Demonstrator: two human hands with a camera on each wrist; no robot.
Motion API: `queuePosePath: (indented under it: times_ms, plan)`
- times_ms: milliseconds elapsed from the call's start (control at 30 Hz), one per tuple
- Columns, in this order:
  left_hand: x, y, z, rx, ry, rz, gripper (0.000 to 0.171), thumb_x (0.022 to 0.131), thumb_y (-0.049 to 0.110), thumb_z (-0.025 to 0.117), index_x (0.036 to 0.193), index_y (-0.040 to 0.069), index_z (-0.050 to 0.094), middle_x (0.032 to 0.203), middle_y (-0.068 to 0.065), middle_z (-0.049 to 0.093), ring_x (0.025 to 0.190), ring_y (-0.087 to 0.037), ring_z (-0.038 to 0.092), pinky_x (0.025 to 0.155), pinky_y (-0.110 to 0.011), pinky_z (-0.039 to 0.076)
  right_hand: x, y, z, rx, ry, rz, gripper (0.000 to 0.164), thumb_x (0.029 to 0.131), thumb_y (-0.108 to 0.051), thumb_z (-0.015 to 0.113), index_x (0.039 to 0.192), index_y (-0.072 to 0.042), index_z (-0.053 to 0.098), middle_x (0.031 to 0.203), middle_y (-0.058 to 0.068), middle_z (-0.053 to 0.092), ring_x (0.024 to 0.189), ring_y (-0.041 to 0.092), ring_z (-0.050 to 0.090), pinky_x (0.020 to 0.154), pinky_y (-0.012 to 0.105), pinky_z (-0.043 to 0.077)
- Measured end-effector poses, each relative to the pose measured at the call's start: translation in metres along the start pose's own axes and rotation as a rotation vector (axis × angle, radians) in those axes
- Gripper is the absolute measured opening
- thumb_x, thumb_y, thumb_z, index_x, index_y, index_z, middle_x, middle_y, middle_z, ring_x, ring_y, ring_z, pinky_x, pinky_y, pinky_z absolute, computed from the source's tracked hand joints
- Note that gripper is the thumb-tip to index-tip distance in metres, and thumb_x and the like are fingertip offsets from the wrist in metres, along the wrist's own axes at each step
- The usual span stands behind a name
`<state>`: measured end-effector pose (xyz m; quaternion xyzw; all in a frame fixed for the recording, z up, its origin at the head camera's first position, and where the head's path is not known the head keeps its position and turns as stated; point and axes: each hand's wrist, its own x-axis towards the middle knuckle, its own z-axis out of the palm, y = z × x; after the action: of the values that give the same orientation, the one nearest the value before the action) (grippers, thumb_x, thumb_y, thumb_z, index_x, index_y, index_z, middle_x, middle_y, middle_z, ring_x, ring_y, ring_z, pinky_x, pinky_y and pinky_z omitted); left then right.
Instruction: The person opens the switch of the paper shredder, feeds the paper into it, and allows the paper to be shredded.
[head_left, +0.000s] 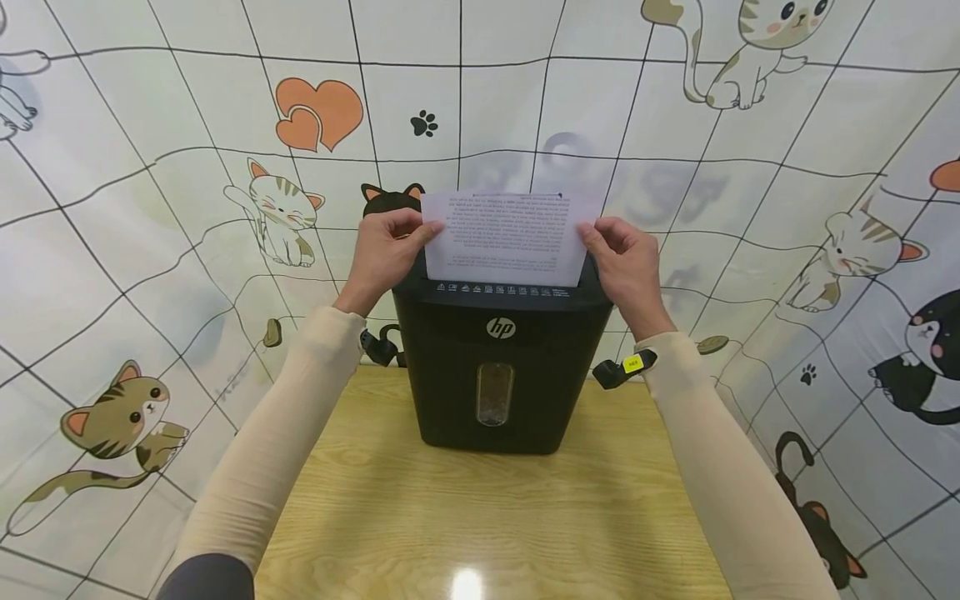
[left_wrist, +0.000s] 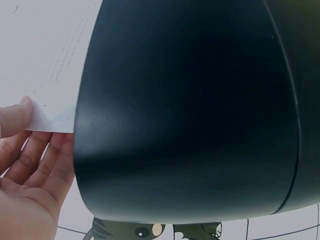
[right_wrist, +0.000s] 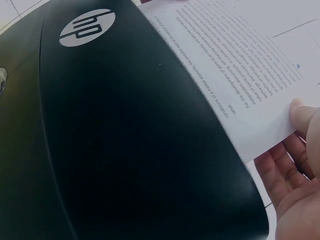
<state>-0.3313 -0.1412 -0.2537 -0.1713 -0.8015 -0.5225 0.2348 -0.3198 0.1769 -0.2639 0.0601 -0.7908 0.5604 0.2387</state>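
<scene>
A printed sheet of paper (head_left: 502, 237) stands upright at the top of a black HP paper shredder (head_left: 450, 367), its lower edge hidden at the slot. My left hand (head_left: 386, 250) pinches the sheet's left edge, thumb in front and fingers behind. On the opposite edge, my right hand (head_left: 626, 258) pinches the paper the same way. Up close in the left wrist view, the left thumb presses the paper (left_wrist: 50, 70) beside the shredder's dark side. The right wrist view shows lines of print on the sheet (right_wrist: 240, 75) and the right thumb on its margin.
The shredder stands on a wooden table (head_left: 480, 508), close to a white cloth backdrop (head_left: 420, 42) with cartoon cats and grid lines. Its front has a small clear window (head_left: 495, 394). Black wrist cameras hang below both wrists, beside the shredder.
</scene>
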Motion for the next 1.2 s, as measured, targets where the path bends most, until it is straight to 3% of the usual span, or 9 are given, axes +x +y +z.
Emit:
queuePosePath:
  times_ms: [200, 733, 767, 867, 933, 1000, 1100, 1200]
  plan:
    - [-0.003, -0.003, 0.0, 0.014, -0.023, -0.02, 0.027, 0.095, 0.031, 0.076, 0.101, 0.005, 0.079, 0.097, -0.013, 0.076, 0.086, -0.016, 0.057, 0.074, -0.028, 0.042, -0.002, 0.004, 0.0, -0.028, -0.015, 0.007, 0.042, 0.095, -0.049, 0.069, 0.116, -0.013, 0.074, 0.112, 0.004, 0.073, 0.1, 0.012, 0.059, 0.088, 0.025, 0.044]
    - [-0.008, -0.013, 0.003, 0.007, -0.029, -0.062, 0.028, 0.095, 0.032, 0.076, 0.102, 0.005, 0.079, 0.099, -0.013, 0.076, 0.091, -0.018, 0.054, 0.078, -0.03, 0.041, -0.007, 0.01, 0.004, -0.044, -0.03, 0.004, 0.046, 0.096, -0.05, 0.067, 0.118, -0.01, 0.073, 0.114, 0.006, 0.072, 0.1, 0.013, 0.06, 0.092, 0.025, 0.047]
    - [-0.008, -0.013, 0.003, 0.003, -0.029, -0.066, 0.029, 0.095, 0.033, 0.076, 0.103, 0.005, 0.079, 0.1, -0.013, 0.076, 0.092, -0.018, 0.054, 0.082, -0.031, 0.04, -0.007, 0.011, 0.004, -0.043, -0.031, 0.004, 0.046, 0.096, -0.05, 0.067, 0.118, -0.01, 0.073, 0.114, 0.006, 0.072, 0.1, 0.012, 0.061, 0.092, 0.025, 0.047]
    - [-0.009, -0.016, 0.004, -0.007, -0.021, -0.071, 0.03, 0.094, 0.034, 0.076, 0.104, 0.006, 0.079, 0.101, -0.014, 0.076, 0.094, -0.019, 0.057, 0.111, -0.036, 0.035, -0.007, 0.012, 0.005, -0.034, -0.037, -0.007, 0.045, 0.096, -0.049, 0.067, 0.117, -0.01, 0.073, 0.114, 0.006, 0.072, 0.099, 0.012, 0.061, 0.091, 0.025, 0.047]
    - [-0.01, -0.017, 0.005, -0.011, -0.016, -0.075, 0.03, 0.094, 0.034, 0.075, 0.104, 0.005, 0.078, 0.101, -0.015, 0.076, 0.094, -0.02, 0.057, 0.115, -0.038, 0.029, -0.007, 0.013, 0.006, -0.033, -0.039, -0.01, 0.045, 0.096, -0.049, 0.067, 0.117, -0.01, 0.073, 0.113, 0.006, 0.072, 0.098, 0.011, 0.061, 0.09, 0.024, 0.047]
    - [-0.01, -0.019, 0.005, -0.015, -0.014, -0.083, 0.03, 0.095, 0.033, 0.075, 0.104, 0.005, 0.078, 0.101, -0.014, 0.075, 0.094, -0.02, 0.056, 0.114, -0.038, 0.03, -0.006, 0.014, 0.006, -0.028, -0.041, -0.011, 0.045, 0.096, -0.049, 0.068, 0.116, -0.009, 0.073, 0.113, 0.006, 0.072, 0.097, 0.011, 0.061, 0.09, 0.024, 0.047]
    - [-0.011, -0.019, 0.005, -0.016, -0.023, -0.097, 0.03, 0.095, 0.033, 0.075, 0.105, 0.005, 0.078, 0.103, -0.014, 0.074, 0.094, -0.02, 0.056, 0.098, -0.036, 0.038, -0.007, 0.013, 0.005, -0.039, -0.045, 0.0, 0.046, 0.096, -0.05, 0.067, 0.117, -0.01, 0.073, 0.114, 0.006, 0.072, 0.098, 0.012, 0.061, 0.091, 0.024, 0.047]
    - [-0.011, -0.02, 0.006, -0.009, -0.033, -0.108, 0.03, 0.095, 0.034, 0.075, 0.107, 0.006, 0.078, 0.104, -0.013, 0.074, 0.094, -0.02, 0.056, 0.093, -0.035, 0.041, -0.008, 0.013, 0.004, -0.049, -0.05, 0.007, 0.046, 0.096, -0.05, 0.067, 0.118, -0.01, 0.072, 0.115, 0.006, 0.072, 0.099, 0.012, 0.061, 0.092, 0.025, 0.047]
